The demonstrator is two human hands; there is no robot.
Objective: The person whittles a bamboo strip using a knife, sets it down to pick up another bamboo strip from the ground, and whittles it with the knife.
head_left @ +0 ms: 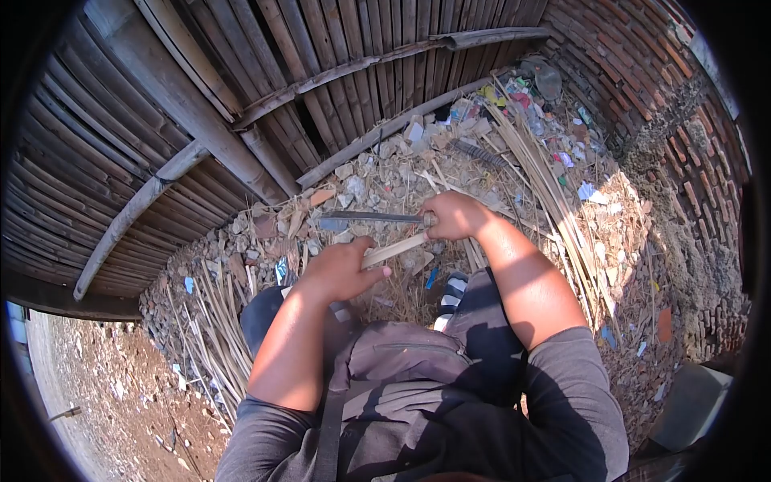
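My left hand [340, 269] is closed around a pale bamboo strip [396, 251], its thumb reaching out to the right below it. The strip slants up to the right, and its far end meets the fingers of my right hand [459, 216]. That hand is wrapped round the handle of a long knife [372, 216], whose dark blade points left, above the strip and apart from it. Whether my right fingers also pinch the strip's end, I cannot tell. Both hands are in front of my bent knees, over the rubble.
Long split bamboo strips [554, 201] lie on the right, with another bundle [215, 329] at the left. A bamboo wall [353, 96] rises ahead and a brick wall [642, 64] on the right. Stones and litter cover the ground. A grey block-like object [692, 406] is at lower right.
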